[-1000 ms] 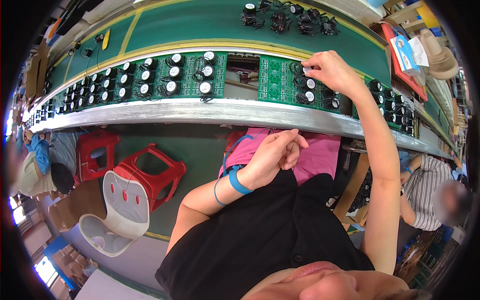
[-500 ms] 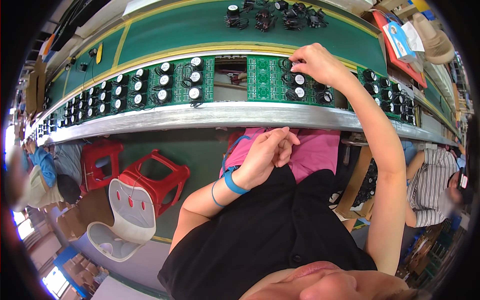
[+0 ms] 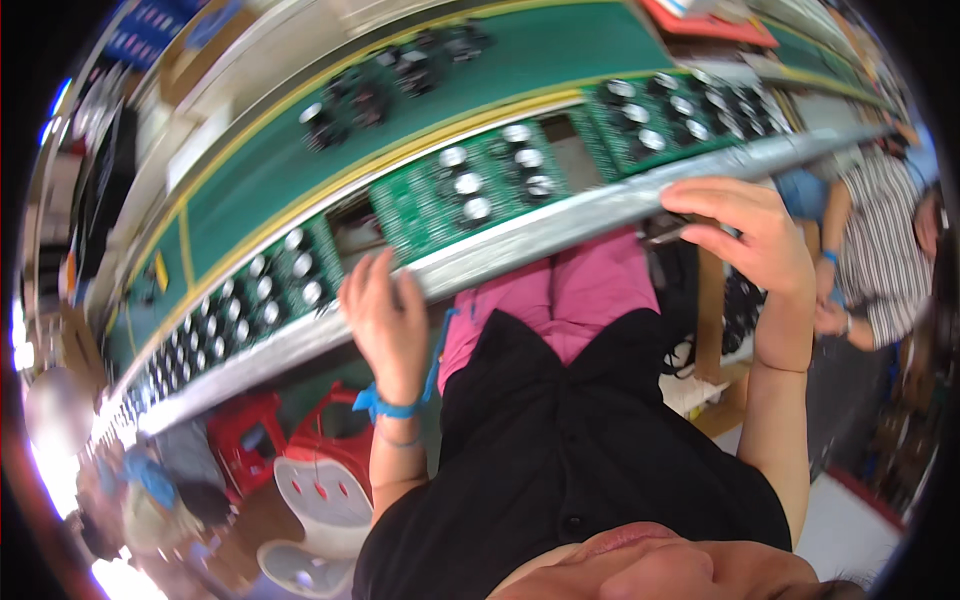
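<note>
My left hand (image 3: 380, 320) is open, its fingers stretched up over the metal rail (image 3: 520, 247) beside a gap in the row of boards. Over the rail's near edge farther right, my right hand (image 3: 750, 232) holds nothing, thumb and fingers apart. Between the hands lies a green circuit board (image 3: 402, 208). It carries upright columns of round black parts (image 3: 467, 184) with white tops; its left portion is bare. More boards with such parts line the rail to the left (image 3: 265, 290) and right (image 3: 640, 115). Motion blurs the picture somewhat.
Beyond the boards, a green worktop (image 3: 240, 215) edged with yellow tape bears a loose cluster of black wired parts (image 3: 410, 70). A red tray (image 3: 715, 28) is at the far right. Red stools (image 3: 245, 440) and a white chair (image 3: 320, 500) stand at left. A striped-shirted co-worker (image 3: 880, 240) is at right.
My right hand has left the parts on the board and come down right to the rail. My left hand has risen leftward from my lap. The whole view has tilted.
</note>
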The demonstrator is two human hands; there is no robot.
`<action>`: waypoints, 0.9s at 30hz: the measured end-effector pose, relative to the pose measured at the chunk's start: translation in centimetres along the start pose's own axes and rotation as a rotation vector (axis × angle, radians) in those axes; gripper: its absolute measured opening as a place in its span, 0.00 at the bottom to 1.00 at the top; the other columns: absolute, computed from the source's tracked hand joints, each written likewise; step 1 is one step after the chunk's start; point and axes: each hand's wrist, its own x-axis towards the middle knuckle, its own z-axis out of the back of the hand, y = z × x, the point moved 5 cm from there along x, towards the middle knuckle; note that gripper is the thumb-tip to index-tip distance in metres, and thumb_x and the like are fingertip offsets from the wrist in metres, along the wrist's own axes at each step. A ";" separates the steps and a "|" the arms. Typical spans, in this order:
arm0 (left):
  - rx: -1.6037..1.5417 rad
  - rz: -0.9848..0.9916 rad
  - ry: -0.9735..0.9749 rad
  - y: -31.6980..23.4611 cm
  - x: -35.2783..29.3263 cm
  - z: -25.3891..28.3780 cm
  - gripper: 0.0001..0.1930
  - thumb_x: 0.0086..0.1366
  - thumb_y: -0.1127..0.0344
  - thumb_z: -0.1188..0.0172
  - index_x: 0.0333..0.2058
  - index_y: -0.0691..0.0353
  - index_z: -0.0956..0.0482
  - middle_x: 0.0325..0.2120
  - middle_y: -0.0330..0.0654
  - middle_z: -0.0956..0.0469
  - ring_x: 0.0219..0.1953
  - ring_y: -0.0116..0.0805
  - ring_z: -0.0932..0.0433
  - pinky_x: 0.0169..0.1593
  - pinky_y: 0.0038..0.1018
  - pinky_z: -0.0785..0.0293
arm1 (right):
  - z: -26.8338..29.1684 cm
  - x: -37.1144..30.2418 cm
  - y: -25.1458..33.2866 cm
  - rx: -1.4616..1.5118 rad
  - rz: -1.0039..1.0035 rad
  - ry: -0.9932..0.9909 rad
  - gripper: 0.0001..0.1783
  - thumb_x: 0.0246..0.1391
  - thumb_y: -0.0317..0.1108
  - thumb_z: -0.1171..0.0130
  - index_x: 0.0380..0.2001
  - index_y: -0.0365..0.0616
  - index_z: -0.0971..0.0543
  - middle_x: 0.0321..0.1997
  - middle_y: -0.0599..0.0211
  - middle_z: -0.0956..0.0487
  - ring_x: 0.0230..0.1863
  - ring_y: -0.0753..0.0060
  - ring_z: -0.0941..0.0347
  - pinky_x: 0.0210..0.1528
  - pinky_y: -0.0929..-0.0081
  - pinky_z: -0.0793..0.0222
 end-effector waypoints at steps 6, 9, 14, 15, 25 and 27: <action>-0.006 0.062 0.100 0.8 -0.1 -0.8 0.13 0.63 0.68 0.47 0.45 0.64 0.24 0.36 0.49 0.21 0.40 0.49 0.26 0.51 0.39 0.34 | 4.3 -18.4 -13.2 0.074 -0.819 -0.132 0.13 0.52 0.28 0.42 0.40 0.34 0.22 0.34 0.67 0.20 0.34 0.80 0.27 0.38 0.80 0.32; -0.022 0.104 0.176 0.5 0.2 -1.9 0.13 0.64 0.67 0.48 0.46 0.63 0.24 0.36 0.47 0.21 0.40 0.50 0.26 0.51 0.39 0.35 | 2.7 -29.0 -19.8 -0.026 -0.970 -0.202 0.14 0.51 0.29 0.41 0.40 0.34 0.23 0.29 0.68 0.21 0.32 0.81 0.29 0.36 0.80 0.32; -0.046 0.082 0.267 -1.0 0.4 -3.0 0.15 0.64 0.66 0.48 0.49 0.63 0.26 0.36 0.50 0.21 0.42 0.48 0.26 0.54 0.39 0.37 | -2.8 -35.8 -24.3 -0.227 -1.112 -0.113 0.17 0.46 0.26 0.40 0.42 0.38 0.23 0.34 0.54 0.20 0.37 0.61 0.23 0.42 0.70 0.29; -0.044 0.077 0.267 -1.4 0.5 -3.1 0.15 0.64 0.66 0.48 0.49 0.63 0.26 0.36 0.50 0.21 0.42 0.48 0.26 0.54 0.39 0.37 | -3.0 -35.2 -24.1 -0.313 -1.040 -0.160 0.20 0.44 0.27 0.39 0.45 0.41 0.24 0.37 0.52 0.21 0.40 0.54 0.25 0.45 0.66 0.30; 0.109 -0.024 0.264 -3.5 1.4 -3.0 0.16 0.63 0.67 0.47 0.49 0.63 0.27 0.31 0.48 0.21 0.37 0.43 0.25 0.52 0.38 0.36 | -6.8 -27.5 -26.7 -0.697 -0.933 -0.034 0.33 0.39 0.32 0.35 0.54 0.54 0.29 0.56 0.53 0.34 0.57 0.52 0.37 0.53 0.60 0.35; 0.146 -0.075 0.218 -3.9 1.6 -2.6 0.15 0.63 0.67 0.47 0.49 0.63 0.26 0.31 0.47 0.21 0.37 0.42 0.24 0.52 0.38 0.36 | -7.1 -26.7 -27.2 -0.808 -0.952 0.067 0.34 0.39 0.33 0.34 0.55 0.53 0.30 0.58 0.52 0.35 0.58 0.51 0.38 0.55 0.61 0.37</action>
